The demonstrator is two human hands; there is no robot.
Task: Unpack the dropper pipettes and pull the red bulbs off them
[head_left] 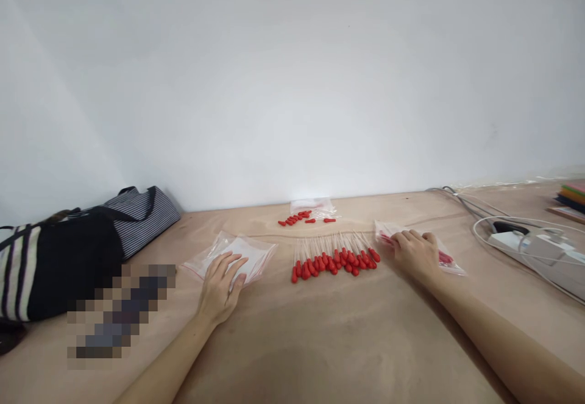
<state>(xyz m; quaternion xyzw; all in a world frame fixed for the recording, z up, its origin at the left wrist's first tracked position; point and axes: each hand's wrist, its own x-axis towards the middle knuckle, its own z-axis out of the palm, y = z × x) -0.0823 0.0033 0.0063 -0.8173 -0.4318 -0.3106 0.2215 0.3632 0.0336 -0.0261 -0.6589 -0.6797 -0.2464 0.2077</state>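
Note:
My left hand (222, 287) lies flat with spread fingers on a stack of clear plastic bags (247, 250) at the left of the table. My right hand (415, 253) rests palm down, fingers slightly curled, on other clear bags (450, 261) that have red strips and red parts inside. Between my hands lies a row of several thin droppers with red rubber bulbs (336, 259), bulbs toward me. Behind them, near the wall, loose red bulbs (299, 216) lie beside a small clear bag (315, 206).
A striped and black fabric bag (82, 251) sits at the far left, with a blurred-out item (121, 309) in front of it. At the right are a white power strip with cables (525, 239) and a stack of coloured sheets (572, 198). A white wall stands behind the tan table (329, 343).

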